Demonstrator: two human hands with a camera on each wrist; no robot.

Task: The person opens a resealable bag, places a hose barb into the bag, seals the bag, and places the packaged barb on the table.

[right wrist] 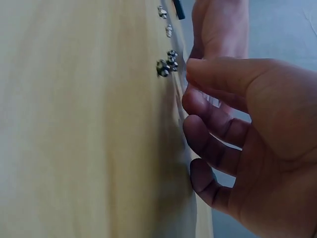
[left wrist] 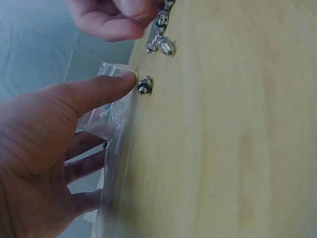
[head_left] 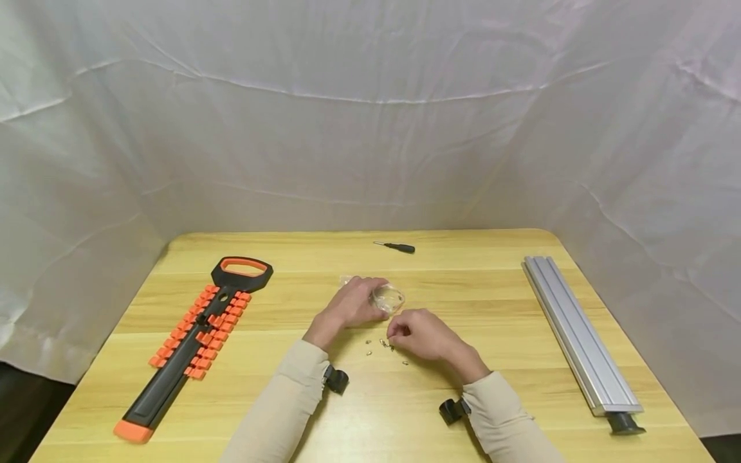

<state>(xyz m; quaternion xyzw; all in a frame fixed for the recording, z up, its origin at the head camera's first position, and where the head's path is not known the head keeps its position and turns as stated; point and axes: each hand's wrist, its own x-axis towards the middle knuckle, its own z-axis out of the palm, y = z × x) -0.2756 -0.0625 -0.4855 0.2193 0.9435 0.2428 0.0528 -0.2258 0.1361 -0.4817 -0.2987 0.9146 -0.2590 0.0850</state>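
Left hand (head_left: 354, 301) gripped clear plastic bag (head_left: 389, 298) over the table (head_left: 475, 283), long axis roughly crosswise, mouth rightward; right hand (head_left: 427, 334) curled beside small metal fittings (left wrist: 145, 85), could not tell whether it pinched one

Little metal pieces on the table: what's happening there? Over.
Left hand holds clear plastic packaging. Right hand at the small metal pieces, grip unclear. Black-handled tool lies beyond both hands, seemingly not in the way.

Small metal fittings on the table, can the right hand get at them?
Probably yes: the right hand is beside the small metal fittings, and the left hand, holding a clear container, isn't between them.
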